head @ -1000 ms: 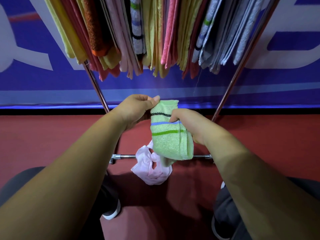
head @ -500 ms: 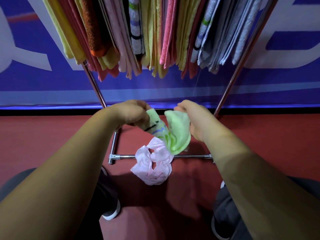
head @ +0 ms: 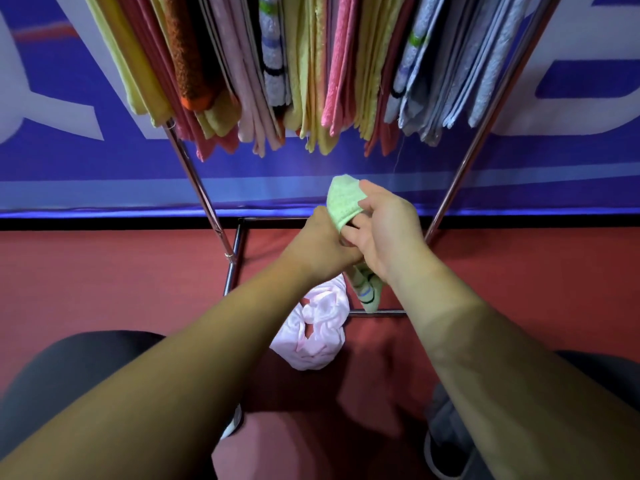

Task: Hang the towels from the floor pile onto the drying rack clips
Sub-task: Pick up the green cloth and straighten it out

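Gripping the green towel (head: pixel 343 202) between them, the 2 hands meet low in front of the drying rack (head: pixel 483 112), between its 2 slanted legs. The right hand (head: pixel 388 233) has the folded upper end, with the thumb laid over the top of the fold and the fingers (head: pixel 350 233) curled in against its underside in a pinch. The left hand (head: pixel 320 247) touches the right from below and to the left and seems to clasp the towel's middle, though the back of the hand hides most of that grip. The towel's long axis runs nearly upright, its plain end above the knuckles and its striped tail hanging under the right wrist toward the lower crossbar (head: pixel 391 311). The hung towels (head: pixel 311 81) lie straight above and ahead, well apart from the hands, and the clips themselves are out of view. The right hand is the higher and nearer one, so it would likely lead the lift. 1 pink towel (head: pixel 313 337) lies crumpled on the floor (head: pixel 104 289) beneath the left forearm.
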`<state>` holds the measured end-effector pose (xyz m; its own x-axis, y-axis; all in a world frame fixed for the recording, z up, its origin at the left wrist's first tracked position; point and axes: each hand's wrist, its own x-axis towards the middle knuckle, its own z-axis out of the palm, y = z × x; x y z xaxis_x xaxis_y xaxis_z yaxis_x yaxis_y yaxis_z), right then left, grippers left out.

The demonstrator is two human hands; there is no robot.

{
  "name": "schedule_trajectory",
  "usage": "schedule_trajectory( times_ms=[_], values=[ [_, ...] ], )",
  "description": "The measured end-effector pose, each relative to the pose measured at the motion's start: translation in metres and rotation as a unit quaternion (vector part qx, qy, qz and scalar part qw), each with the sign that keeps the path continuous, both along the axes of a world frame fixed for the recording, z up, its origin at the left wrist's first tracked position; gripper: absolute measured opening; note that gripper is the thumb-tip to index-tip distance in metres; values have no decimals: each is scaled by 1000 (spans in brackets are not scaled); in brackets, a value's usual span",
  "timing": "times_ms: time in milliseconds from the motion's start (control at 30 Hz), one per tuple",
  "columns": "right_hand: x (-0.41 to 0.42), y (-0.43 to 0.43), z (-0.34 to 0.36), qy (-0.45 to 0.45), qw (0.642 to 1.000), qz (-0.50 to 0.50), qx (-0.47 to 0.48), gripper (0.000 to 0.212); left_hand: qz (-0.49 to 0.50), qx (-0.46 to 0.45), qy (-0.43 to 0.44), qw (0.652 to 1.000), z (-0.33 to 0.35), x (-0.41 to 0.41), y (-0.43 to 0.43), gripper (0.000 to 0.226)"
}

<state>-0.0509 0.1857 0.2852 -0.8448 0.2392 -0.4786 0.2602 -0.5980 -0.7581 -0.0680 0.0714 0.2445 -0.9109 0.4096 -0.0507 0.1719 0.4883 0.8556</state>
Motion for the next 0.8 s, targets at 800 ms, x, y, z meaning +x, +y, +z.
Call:
schedule_trajectory(
  times_ms=[800],
  values=[
    [9,31,-25,-19,771,92,630,20,121,-182,222,950,46,15,16,48]
  ],
)
